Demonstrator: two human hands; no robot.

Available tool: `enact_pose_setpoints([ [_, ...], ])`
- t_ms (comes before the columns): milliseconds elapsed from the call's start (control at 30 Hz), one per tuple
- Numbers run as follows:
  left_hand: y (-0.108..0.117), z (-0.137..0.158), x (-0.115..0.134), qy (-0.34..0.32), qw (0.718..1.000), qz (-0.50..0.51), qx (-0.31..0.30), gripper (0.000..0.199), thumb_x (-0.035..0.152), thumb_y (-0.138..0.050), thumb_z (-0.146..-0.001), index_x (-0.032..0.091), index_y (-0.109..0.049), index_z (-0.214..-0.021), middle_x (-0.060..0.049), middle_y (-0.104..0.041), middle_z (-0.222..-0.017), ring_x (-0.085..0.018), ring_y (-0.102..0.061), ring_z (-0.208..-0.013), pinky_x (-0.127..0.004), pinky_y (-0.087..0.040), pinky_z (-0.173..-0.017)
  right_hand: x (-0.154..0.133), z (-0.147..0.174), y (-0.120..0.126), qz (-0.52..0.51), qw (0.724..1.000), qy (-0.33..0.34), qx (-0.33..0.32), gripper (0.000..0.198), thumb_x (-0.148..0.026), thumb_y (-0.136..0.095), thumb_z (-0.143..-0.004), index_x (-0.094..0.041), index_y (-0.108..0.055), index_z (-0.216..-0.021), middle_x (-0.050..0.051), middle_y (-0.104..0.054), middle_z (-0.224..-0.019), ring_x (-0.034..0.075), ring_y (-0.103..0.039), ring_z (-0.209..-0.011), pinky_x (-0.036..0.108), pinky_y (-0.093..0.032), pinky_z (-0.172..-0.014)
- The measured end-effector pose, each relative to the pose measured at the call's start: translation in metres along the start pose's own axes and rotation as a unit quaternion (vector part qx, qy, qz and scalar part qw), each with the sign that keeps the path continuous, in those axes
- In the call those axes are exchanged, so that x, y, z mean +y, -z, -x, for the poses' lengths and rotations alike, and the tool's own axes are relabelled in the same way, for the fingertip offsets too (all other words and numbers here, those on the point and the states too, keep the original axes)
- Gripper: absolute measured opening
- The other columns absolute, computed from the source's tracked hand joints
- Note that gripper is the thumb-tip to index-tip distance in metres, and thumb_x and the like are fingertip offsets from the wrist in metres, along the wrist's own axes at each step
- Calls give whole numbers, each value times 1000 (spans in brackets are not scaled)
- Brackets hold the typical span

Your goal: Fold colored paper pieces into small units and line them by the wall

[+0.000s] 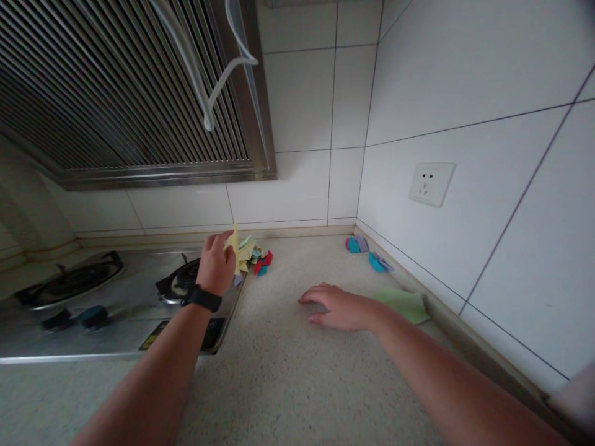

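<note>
- The stove [134, 291] sits on the left, its right edge meeting the worktop [297, 378].
- The left hand [216, 263] is over the stove's right edge, thumb and fingers seemingly pinched on the yellow paper [235, 244], which stands upright beside the pile.
- The yellow paper looks very light and thin, stiffened only by any folds; a hard squeeze would likely crumple it, so a gentle pinch at an edge or crease suits it best.
- The pile [248, 255] of yellow, red and blue folded pieces lies at the stove's right back corner, spilling onto the worktop; it probably slides at a nudge.
- The right hand [337, 308] is low over mid-worktop, fingers parted, holding nothing; whether it touches the surface cannot be told.
- Blue and purple pieces [354, 245] lie by the worktop's right back corner, likely just as light.
- The green sheet [402, 302] lies near the worktop's right edge, partly behind the right forearm; flat and floppy, it is best lifted by a corner.
</note>
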State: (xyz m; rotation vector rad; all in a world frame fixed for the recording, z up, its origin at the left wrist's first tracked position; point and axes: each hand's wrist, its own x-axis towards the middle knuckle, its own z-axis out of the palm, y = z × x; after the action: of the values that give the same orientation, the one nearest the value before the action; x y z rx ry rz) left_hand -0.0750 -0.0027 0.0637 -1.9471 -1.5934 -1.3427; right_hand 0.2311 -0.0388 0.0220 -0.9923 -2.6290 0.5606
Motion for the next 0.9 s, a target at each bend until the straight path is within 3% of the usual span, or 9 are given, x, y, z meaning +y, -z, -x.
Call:
enact_pose_setpoints([
  [67,1,6,22,-43,997,57,-14,38,14,-40,-88,18,-51,-125,-11,-54,-118,-23,-50,-114,-39,-39,-103,-1,-1,-2,-68,997,-17,19,44,-35,-62,-84,-24,-55,-126,9,-58,-126,23,-54,-115,41,-41,-100],
  [133,-3,16,42,-65,988,125,-66,38,16,-40,-89,19,-49,-126,-9,-56,-114,-22,-53,-109,-38,-41,-100,-4,-3,-4,-142,988,-27,60,49,-34,-60,-86,-25,-47,-132,9,-56,-128,20,-55,-110,38,-46,-95],
  [200,-11,30,60,-55,968,207,-128,37,19,-43,-90,20,-47,-127,-8,-57,-106,-19,-56,-99,-35,-45,-92,-8,-6,-4,-194,973,-30,119,53,-33,-58,-87,-25,-39,-136,9,-54,-127,17,-57,-105,36,-48,-91],
  [267,-21,44,72,-40,937,296,-181,38,23,-45,-90,20,-44,-128,-6,-56,-98,-17,-56,-89,-31,-48,-83,-11,-8,-3,-221,961,-34,163,45,-33,-56,-89,-24,-41,-130,8,-57,-119,16,-58,-98,34,-49,-86],
  [333,-31,55,79,-19,911,351,-218,33,26,-47,-90,20,-46,-122,-5,-54,-96,-16,-55,-85,-29,-47,-76,-12,-10,-1,-223,957,-35,185,26,-36,-53,-90,-21,-51,-111,5,-60,-104,15,-59,-90,33,-50,-82],
  [400,-39,63,81,4,881,399,-256,26,29,-49,-89,19,-49,-112,-5,-55,-94,-16,-54,-84,-27,-46,-72,-11,-10,1,-222,953,-29,206,19,-38,-53,-90,-20,-51,-96,3,-60,-93,15,-59,-84,33,-50,-79],
  [533,-47,68,80,40,827,469,-308,19,33,-50,-88,18,-51,-100,-3,-55,-89,-15,-52,-79,-26,-44,-69,-5,-10,1,-240,936,-28,257,32,-37,-61,-84,-23,-43,-105,3,-58,-100,15,-59,-86,30,-50,-73],
  [700,-46,67,80,53,811,504,-291,19,33,-52,-88,16,-52,-96,-2,-53,-86,-14,-50,-77,-25,-41,-70,-5,-9,1,-206,955,-18,211,17,-35,-55,-88,-19,-55,-90,2,-61,-85,14,-57,-78,27,-46,-70],
  [900,-50,70,86,36,801,495,-334,21,37,-52,-89,17,-54,-92,0,-54,-80,-13,-49,-73,-24,-40,-66,-8,-8,3,-203,951,-13,233,19,-36,-55,-88,-18,-54,-81,-2,-54,-72,12,-49,-66,22,-37,-58],
])
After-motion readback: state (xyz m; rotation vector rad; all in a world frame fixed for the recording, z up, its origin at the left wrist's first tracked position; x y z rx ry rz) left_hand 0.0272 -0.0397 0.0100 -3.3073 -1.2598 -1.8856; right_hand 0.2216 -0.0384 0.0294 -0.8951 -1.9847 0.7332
